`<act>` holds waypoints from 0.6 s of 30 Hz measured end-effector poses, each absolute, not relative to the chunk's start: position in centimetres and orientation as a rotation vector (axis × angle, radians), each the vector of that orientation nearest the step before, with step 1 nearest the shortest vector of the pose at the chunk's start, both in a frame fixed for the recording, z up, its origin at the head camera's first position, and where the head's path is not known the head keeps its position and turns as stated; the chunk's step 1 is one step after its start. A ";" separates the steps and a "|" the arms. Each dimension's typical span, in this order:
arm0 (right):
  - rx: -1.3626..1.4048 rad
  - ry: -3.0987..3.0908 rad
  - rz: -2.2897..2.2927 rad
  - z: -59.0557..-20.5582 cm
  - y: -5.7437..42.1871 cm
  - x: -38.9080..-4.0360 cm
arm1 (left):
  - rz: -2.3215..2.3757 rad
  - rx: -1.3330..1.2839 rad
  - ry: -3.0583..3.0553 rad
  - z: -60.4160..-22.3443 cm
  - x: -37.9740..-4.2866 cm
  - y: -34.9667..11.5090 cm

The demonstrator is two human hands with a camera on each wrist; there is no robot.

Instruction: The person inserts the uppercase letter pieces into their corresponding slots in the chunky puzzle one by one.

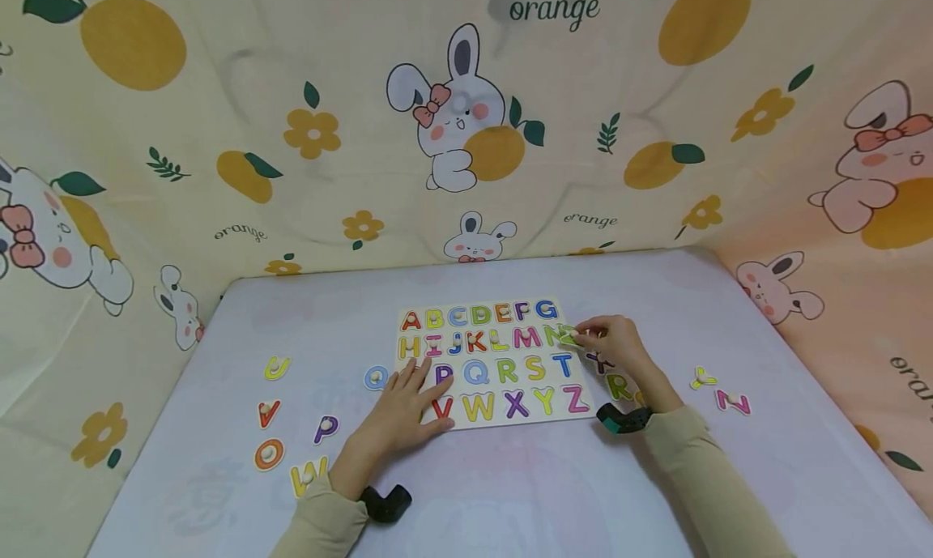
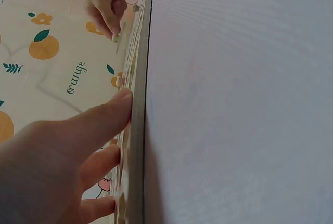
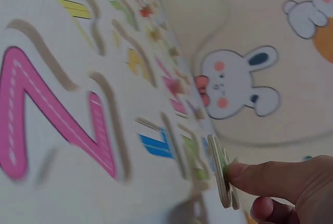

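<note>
My left hand [image 1: 404, 404] rests on the lower left part of a white alphabet puzzle board [image 1: 455, 422], fingers spread and covering some of its letters. In the left wrist view the thumb [image 2: 106, 115] touches the board's edge [image 2: 138, 130]. At the board's right edge, my right hand [image 1: 615, 343] pinches a green letter piece [image 1: 568, 336] beside the green N space. The right wrist view shows this piece [image 3: 220, 174] edge-on, tilted upright against the thumb. Knobbed letters, such as the purple M [image 1: 526, 338], sit in the upper rows. The lower rows show printed letters without knobs.
Loose pieces lie left of the board: a yellow U [image 1: 277, 368], red V [image 1: 268, 414], orange O [image 1: 269, 454], purple P [image 1: 326, 428], yellow W [image 1: 309, 475] and blue round letter [image 1: 376, 377]. At right lie a green R [image 1: 619, 386], yellow Y [image 1: 703, 377] and pink zigzag letter [image 1: 732, 402].
</note>
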State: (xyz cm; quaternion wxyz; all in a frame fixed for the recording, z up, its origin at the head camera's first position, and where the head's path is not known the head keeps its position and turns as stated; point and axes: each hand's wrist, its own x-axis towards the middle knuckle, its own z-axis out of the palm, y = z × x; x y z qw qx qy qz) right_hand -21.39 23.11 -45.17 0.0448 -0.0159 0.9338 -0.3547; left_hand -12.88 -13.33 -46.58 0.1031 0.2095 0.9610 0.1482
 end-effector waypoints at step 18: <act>-0.055 2.868 -1.044 -46.4 20.1 -21.7 | 0.444 0.606 2.829 -46.5 -12.9 -13.3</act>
